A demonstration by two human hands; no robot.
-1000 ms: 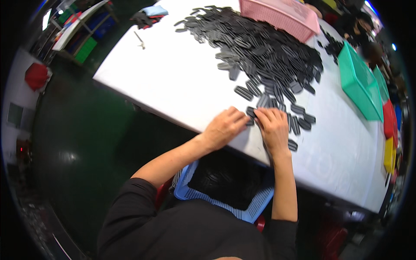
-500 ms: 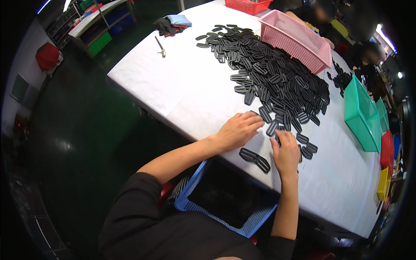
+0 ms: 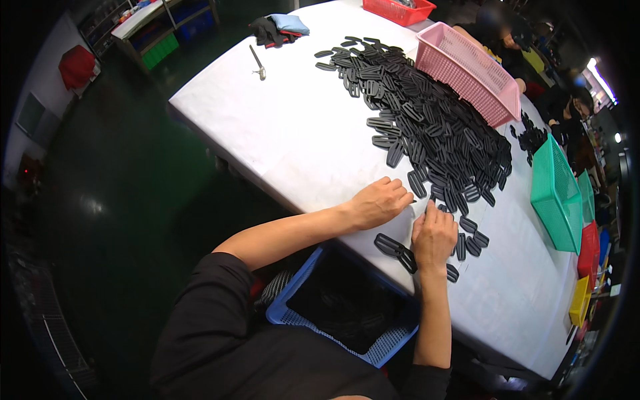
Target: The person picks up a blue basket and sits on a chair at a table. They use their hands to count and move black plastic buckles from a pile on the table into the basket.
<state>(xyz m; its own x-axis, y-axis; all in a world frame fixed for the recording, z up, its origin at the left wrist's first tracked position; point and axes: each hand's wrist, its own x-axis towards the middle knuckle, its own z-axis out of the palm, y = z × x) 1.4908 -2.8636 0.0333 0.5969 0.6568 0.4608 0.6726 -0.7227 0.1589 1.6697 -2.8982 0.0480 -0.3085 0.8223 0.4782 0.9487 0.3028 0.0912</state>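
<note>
Your left hand and right hand rest side by side on the white table, fingertips meeting at a small black part that is too tiny to make out; whether either hand actually grips it, you cannot tell. The heap of black slotted plastic pieces starts just at 12 o'clock from your fingers and runs up toward 11. A few loose pieces lie at 7 o'clock of your right hand, close to the table's near edge. Bare cloth opens at 10 o'clock of your left hand. The blue basket sits below the edge at 6 o'clock. The pink basket stands at 1 o'clock, touching the heap; the green basket stands at 3 o'clock, well apart.
</note>
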